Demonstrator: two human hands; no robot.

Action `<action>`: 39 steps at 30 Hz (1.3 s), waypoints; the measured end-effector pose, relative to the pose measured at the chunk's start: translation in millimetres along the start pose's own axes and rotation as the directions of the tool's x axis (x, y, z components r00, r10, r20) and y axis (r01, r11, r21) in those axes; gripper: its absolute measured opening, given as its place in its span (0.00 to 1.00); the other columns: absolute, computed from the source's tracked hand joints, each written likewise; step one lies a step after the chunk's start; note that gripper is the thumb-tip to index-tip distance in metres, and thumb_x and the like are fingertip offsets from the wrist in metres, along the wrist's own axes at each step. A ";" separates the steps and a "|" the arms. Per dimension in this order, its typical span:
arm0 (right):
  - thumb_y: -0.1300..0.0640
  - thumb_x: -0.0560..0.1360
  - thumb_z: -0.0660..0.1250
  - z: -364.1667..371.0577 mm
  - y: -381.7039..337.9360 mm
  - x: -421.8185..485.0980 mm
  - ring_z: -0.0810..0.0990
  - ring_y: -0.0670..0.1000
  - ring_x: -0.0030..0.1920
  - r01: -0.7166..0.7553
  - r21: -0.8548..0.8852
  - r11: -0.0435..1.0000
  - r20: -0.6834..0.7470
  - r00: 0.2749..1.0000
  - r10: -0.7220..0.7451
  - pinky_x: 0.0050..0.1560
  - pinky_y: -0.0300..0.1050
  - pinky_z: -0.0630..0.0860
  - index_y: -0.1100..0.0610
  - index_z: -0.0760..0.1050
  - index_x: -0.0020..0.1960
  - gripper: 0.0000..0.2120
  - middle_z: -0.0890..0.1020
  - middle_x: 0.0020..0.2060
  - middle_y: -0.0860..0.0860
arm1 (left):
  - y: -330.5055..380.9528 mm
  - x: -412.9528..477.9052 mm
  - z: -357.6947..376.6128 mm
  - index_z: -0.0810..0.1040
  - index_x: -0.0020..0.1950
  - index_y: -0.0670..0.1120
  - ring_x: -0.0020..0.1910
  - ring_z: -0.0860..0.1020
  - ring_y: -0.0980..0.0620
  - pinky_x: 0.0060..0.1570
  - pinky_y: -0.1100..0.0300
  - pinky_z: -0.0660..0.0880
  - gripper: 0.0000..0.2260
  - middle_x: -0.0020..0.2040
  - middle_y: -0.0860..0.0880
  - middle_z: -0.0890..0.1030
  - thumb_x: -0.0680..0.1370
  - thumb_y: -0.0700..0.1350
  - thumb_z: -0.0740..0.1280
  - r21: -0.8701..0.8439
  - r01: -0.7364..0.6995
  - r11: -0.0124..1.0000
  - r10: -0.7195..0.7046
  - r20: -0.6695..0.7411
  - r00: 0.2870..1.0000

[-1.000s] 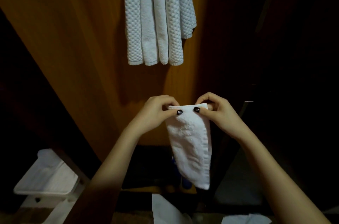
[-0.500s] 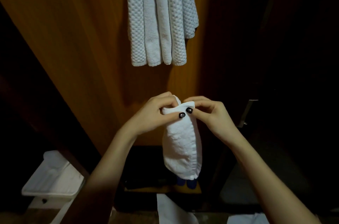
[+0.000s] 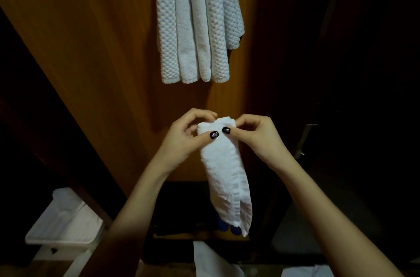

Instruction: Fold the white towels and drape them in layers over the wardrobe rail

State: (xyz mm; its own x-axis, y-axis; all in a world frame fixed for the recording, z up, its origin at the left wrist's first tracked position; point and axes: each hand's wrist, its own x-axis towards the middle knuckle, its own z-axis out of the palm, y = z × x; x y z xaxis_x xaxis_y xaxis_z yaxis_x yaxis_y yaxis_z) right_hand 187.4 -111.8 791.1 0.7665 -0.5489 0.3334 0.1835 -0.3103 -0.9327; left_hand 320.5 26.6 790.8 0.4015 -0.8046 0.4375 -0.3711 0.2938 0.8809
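Note:
A small white towel, folded into a narrow strip, hangs down in front of the wardrobe. My left hand pinches its top left corner and my right hand pinches its top right corner, thumbs close together. Above, several folded white towels hang side by side; the rail that carries them is out of view past the top edge.
The wooden wardrobe back panel fills the upper left. A white tray sits at the lower left. More white cloth lies at the bottom edge. A dark door with a metal handle stands on the right.
My hands have drawn closer together, and the towel went from a wider hanging piece to a narrow strip.

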 end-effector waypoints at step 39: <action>0.52 0.71 0.75 -10.2 92.2 -9.3 0.71 0.49 0.56 -0.238 -0.470 0.850 0.004 0.962 0.272 0.48 0.39 0.67 0.55 0.74 0.49 0.13 0.72 0.56 0.50 | 14.7 79.4 5.3 0.75 0.47 0.46 0.39 0.76 0.64 0.40 0.68 0.73 0.08 0.44 0.51 0.78 0.76 0.34 0.68 0.023 -0.101 0.995 0.098 -0.544 0.834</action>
State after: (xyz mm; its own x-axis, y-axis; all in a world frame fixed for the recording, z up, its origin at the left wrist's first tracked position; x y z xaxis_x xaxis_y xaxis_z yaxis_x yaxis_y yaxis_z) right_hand 190.9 -143.2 703.3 0.7898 -0.6097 0.0670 -0.3156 -0.4976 -0.8080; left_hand 342.6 -35.6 837.5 0.7538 -0.3613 0.5488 -0.4292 0.3616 0.8277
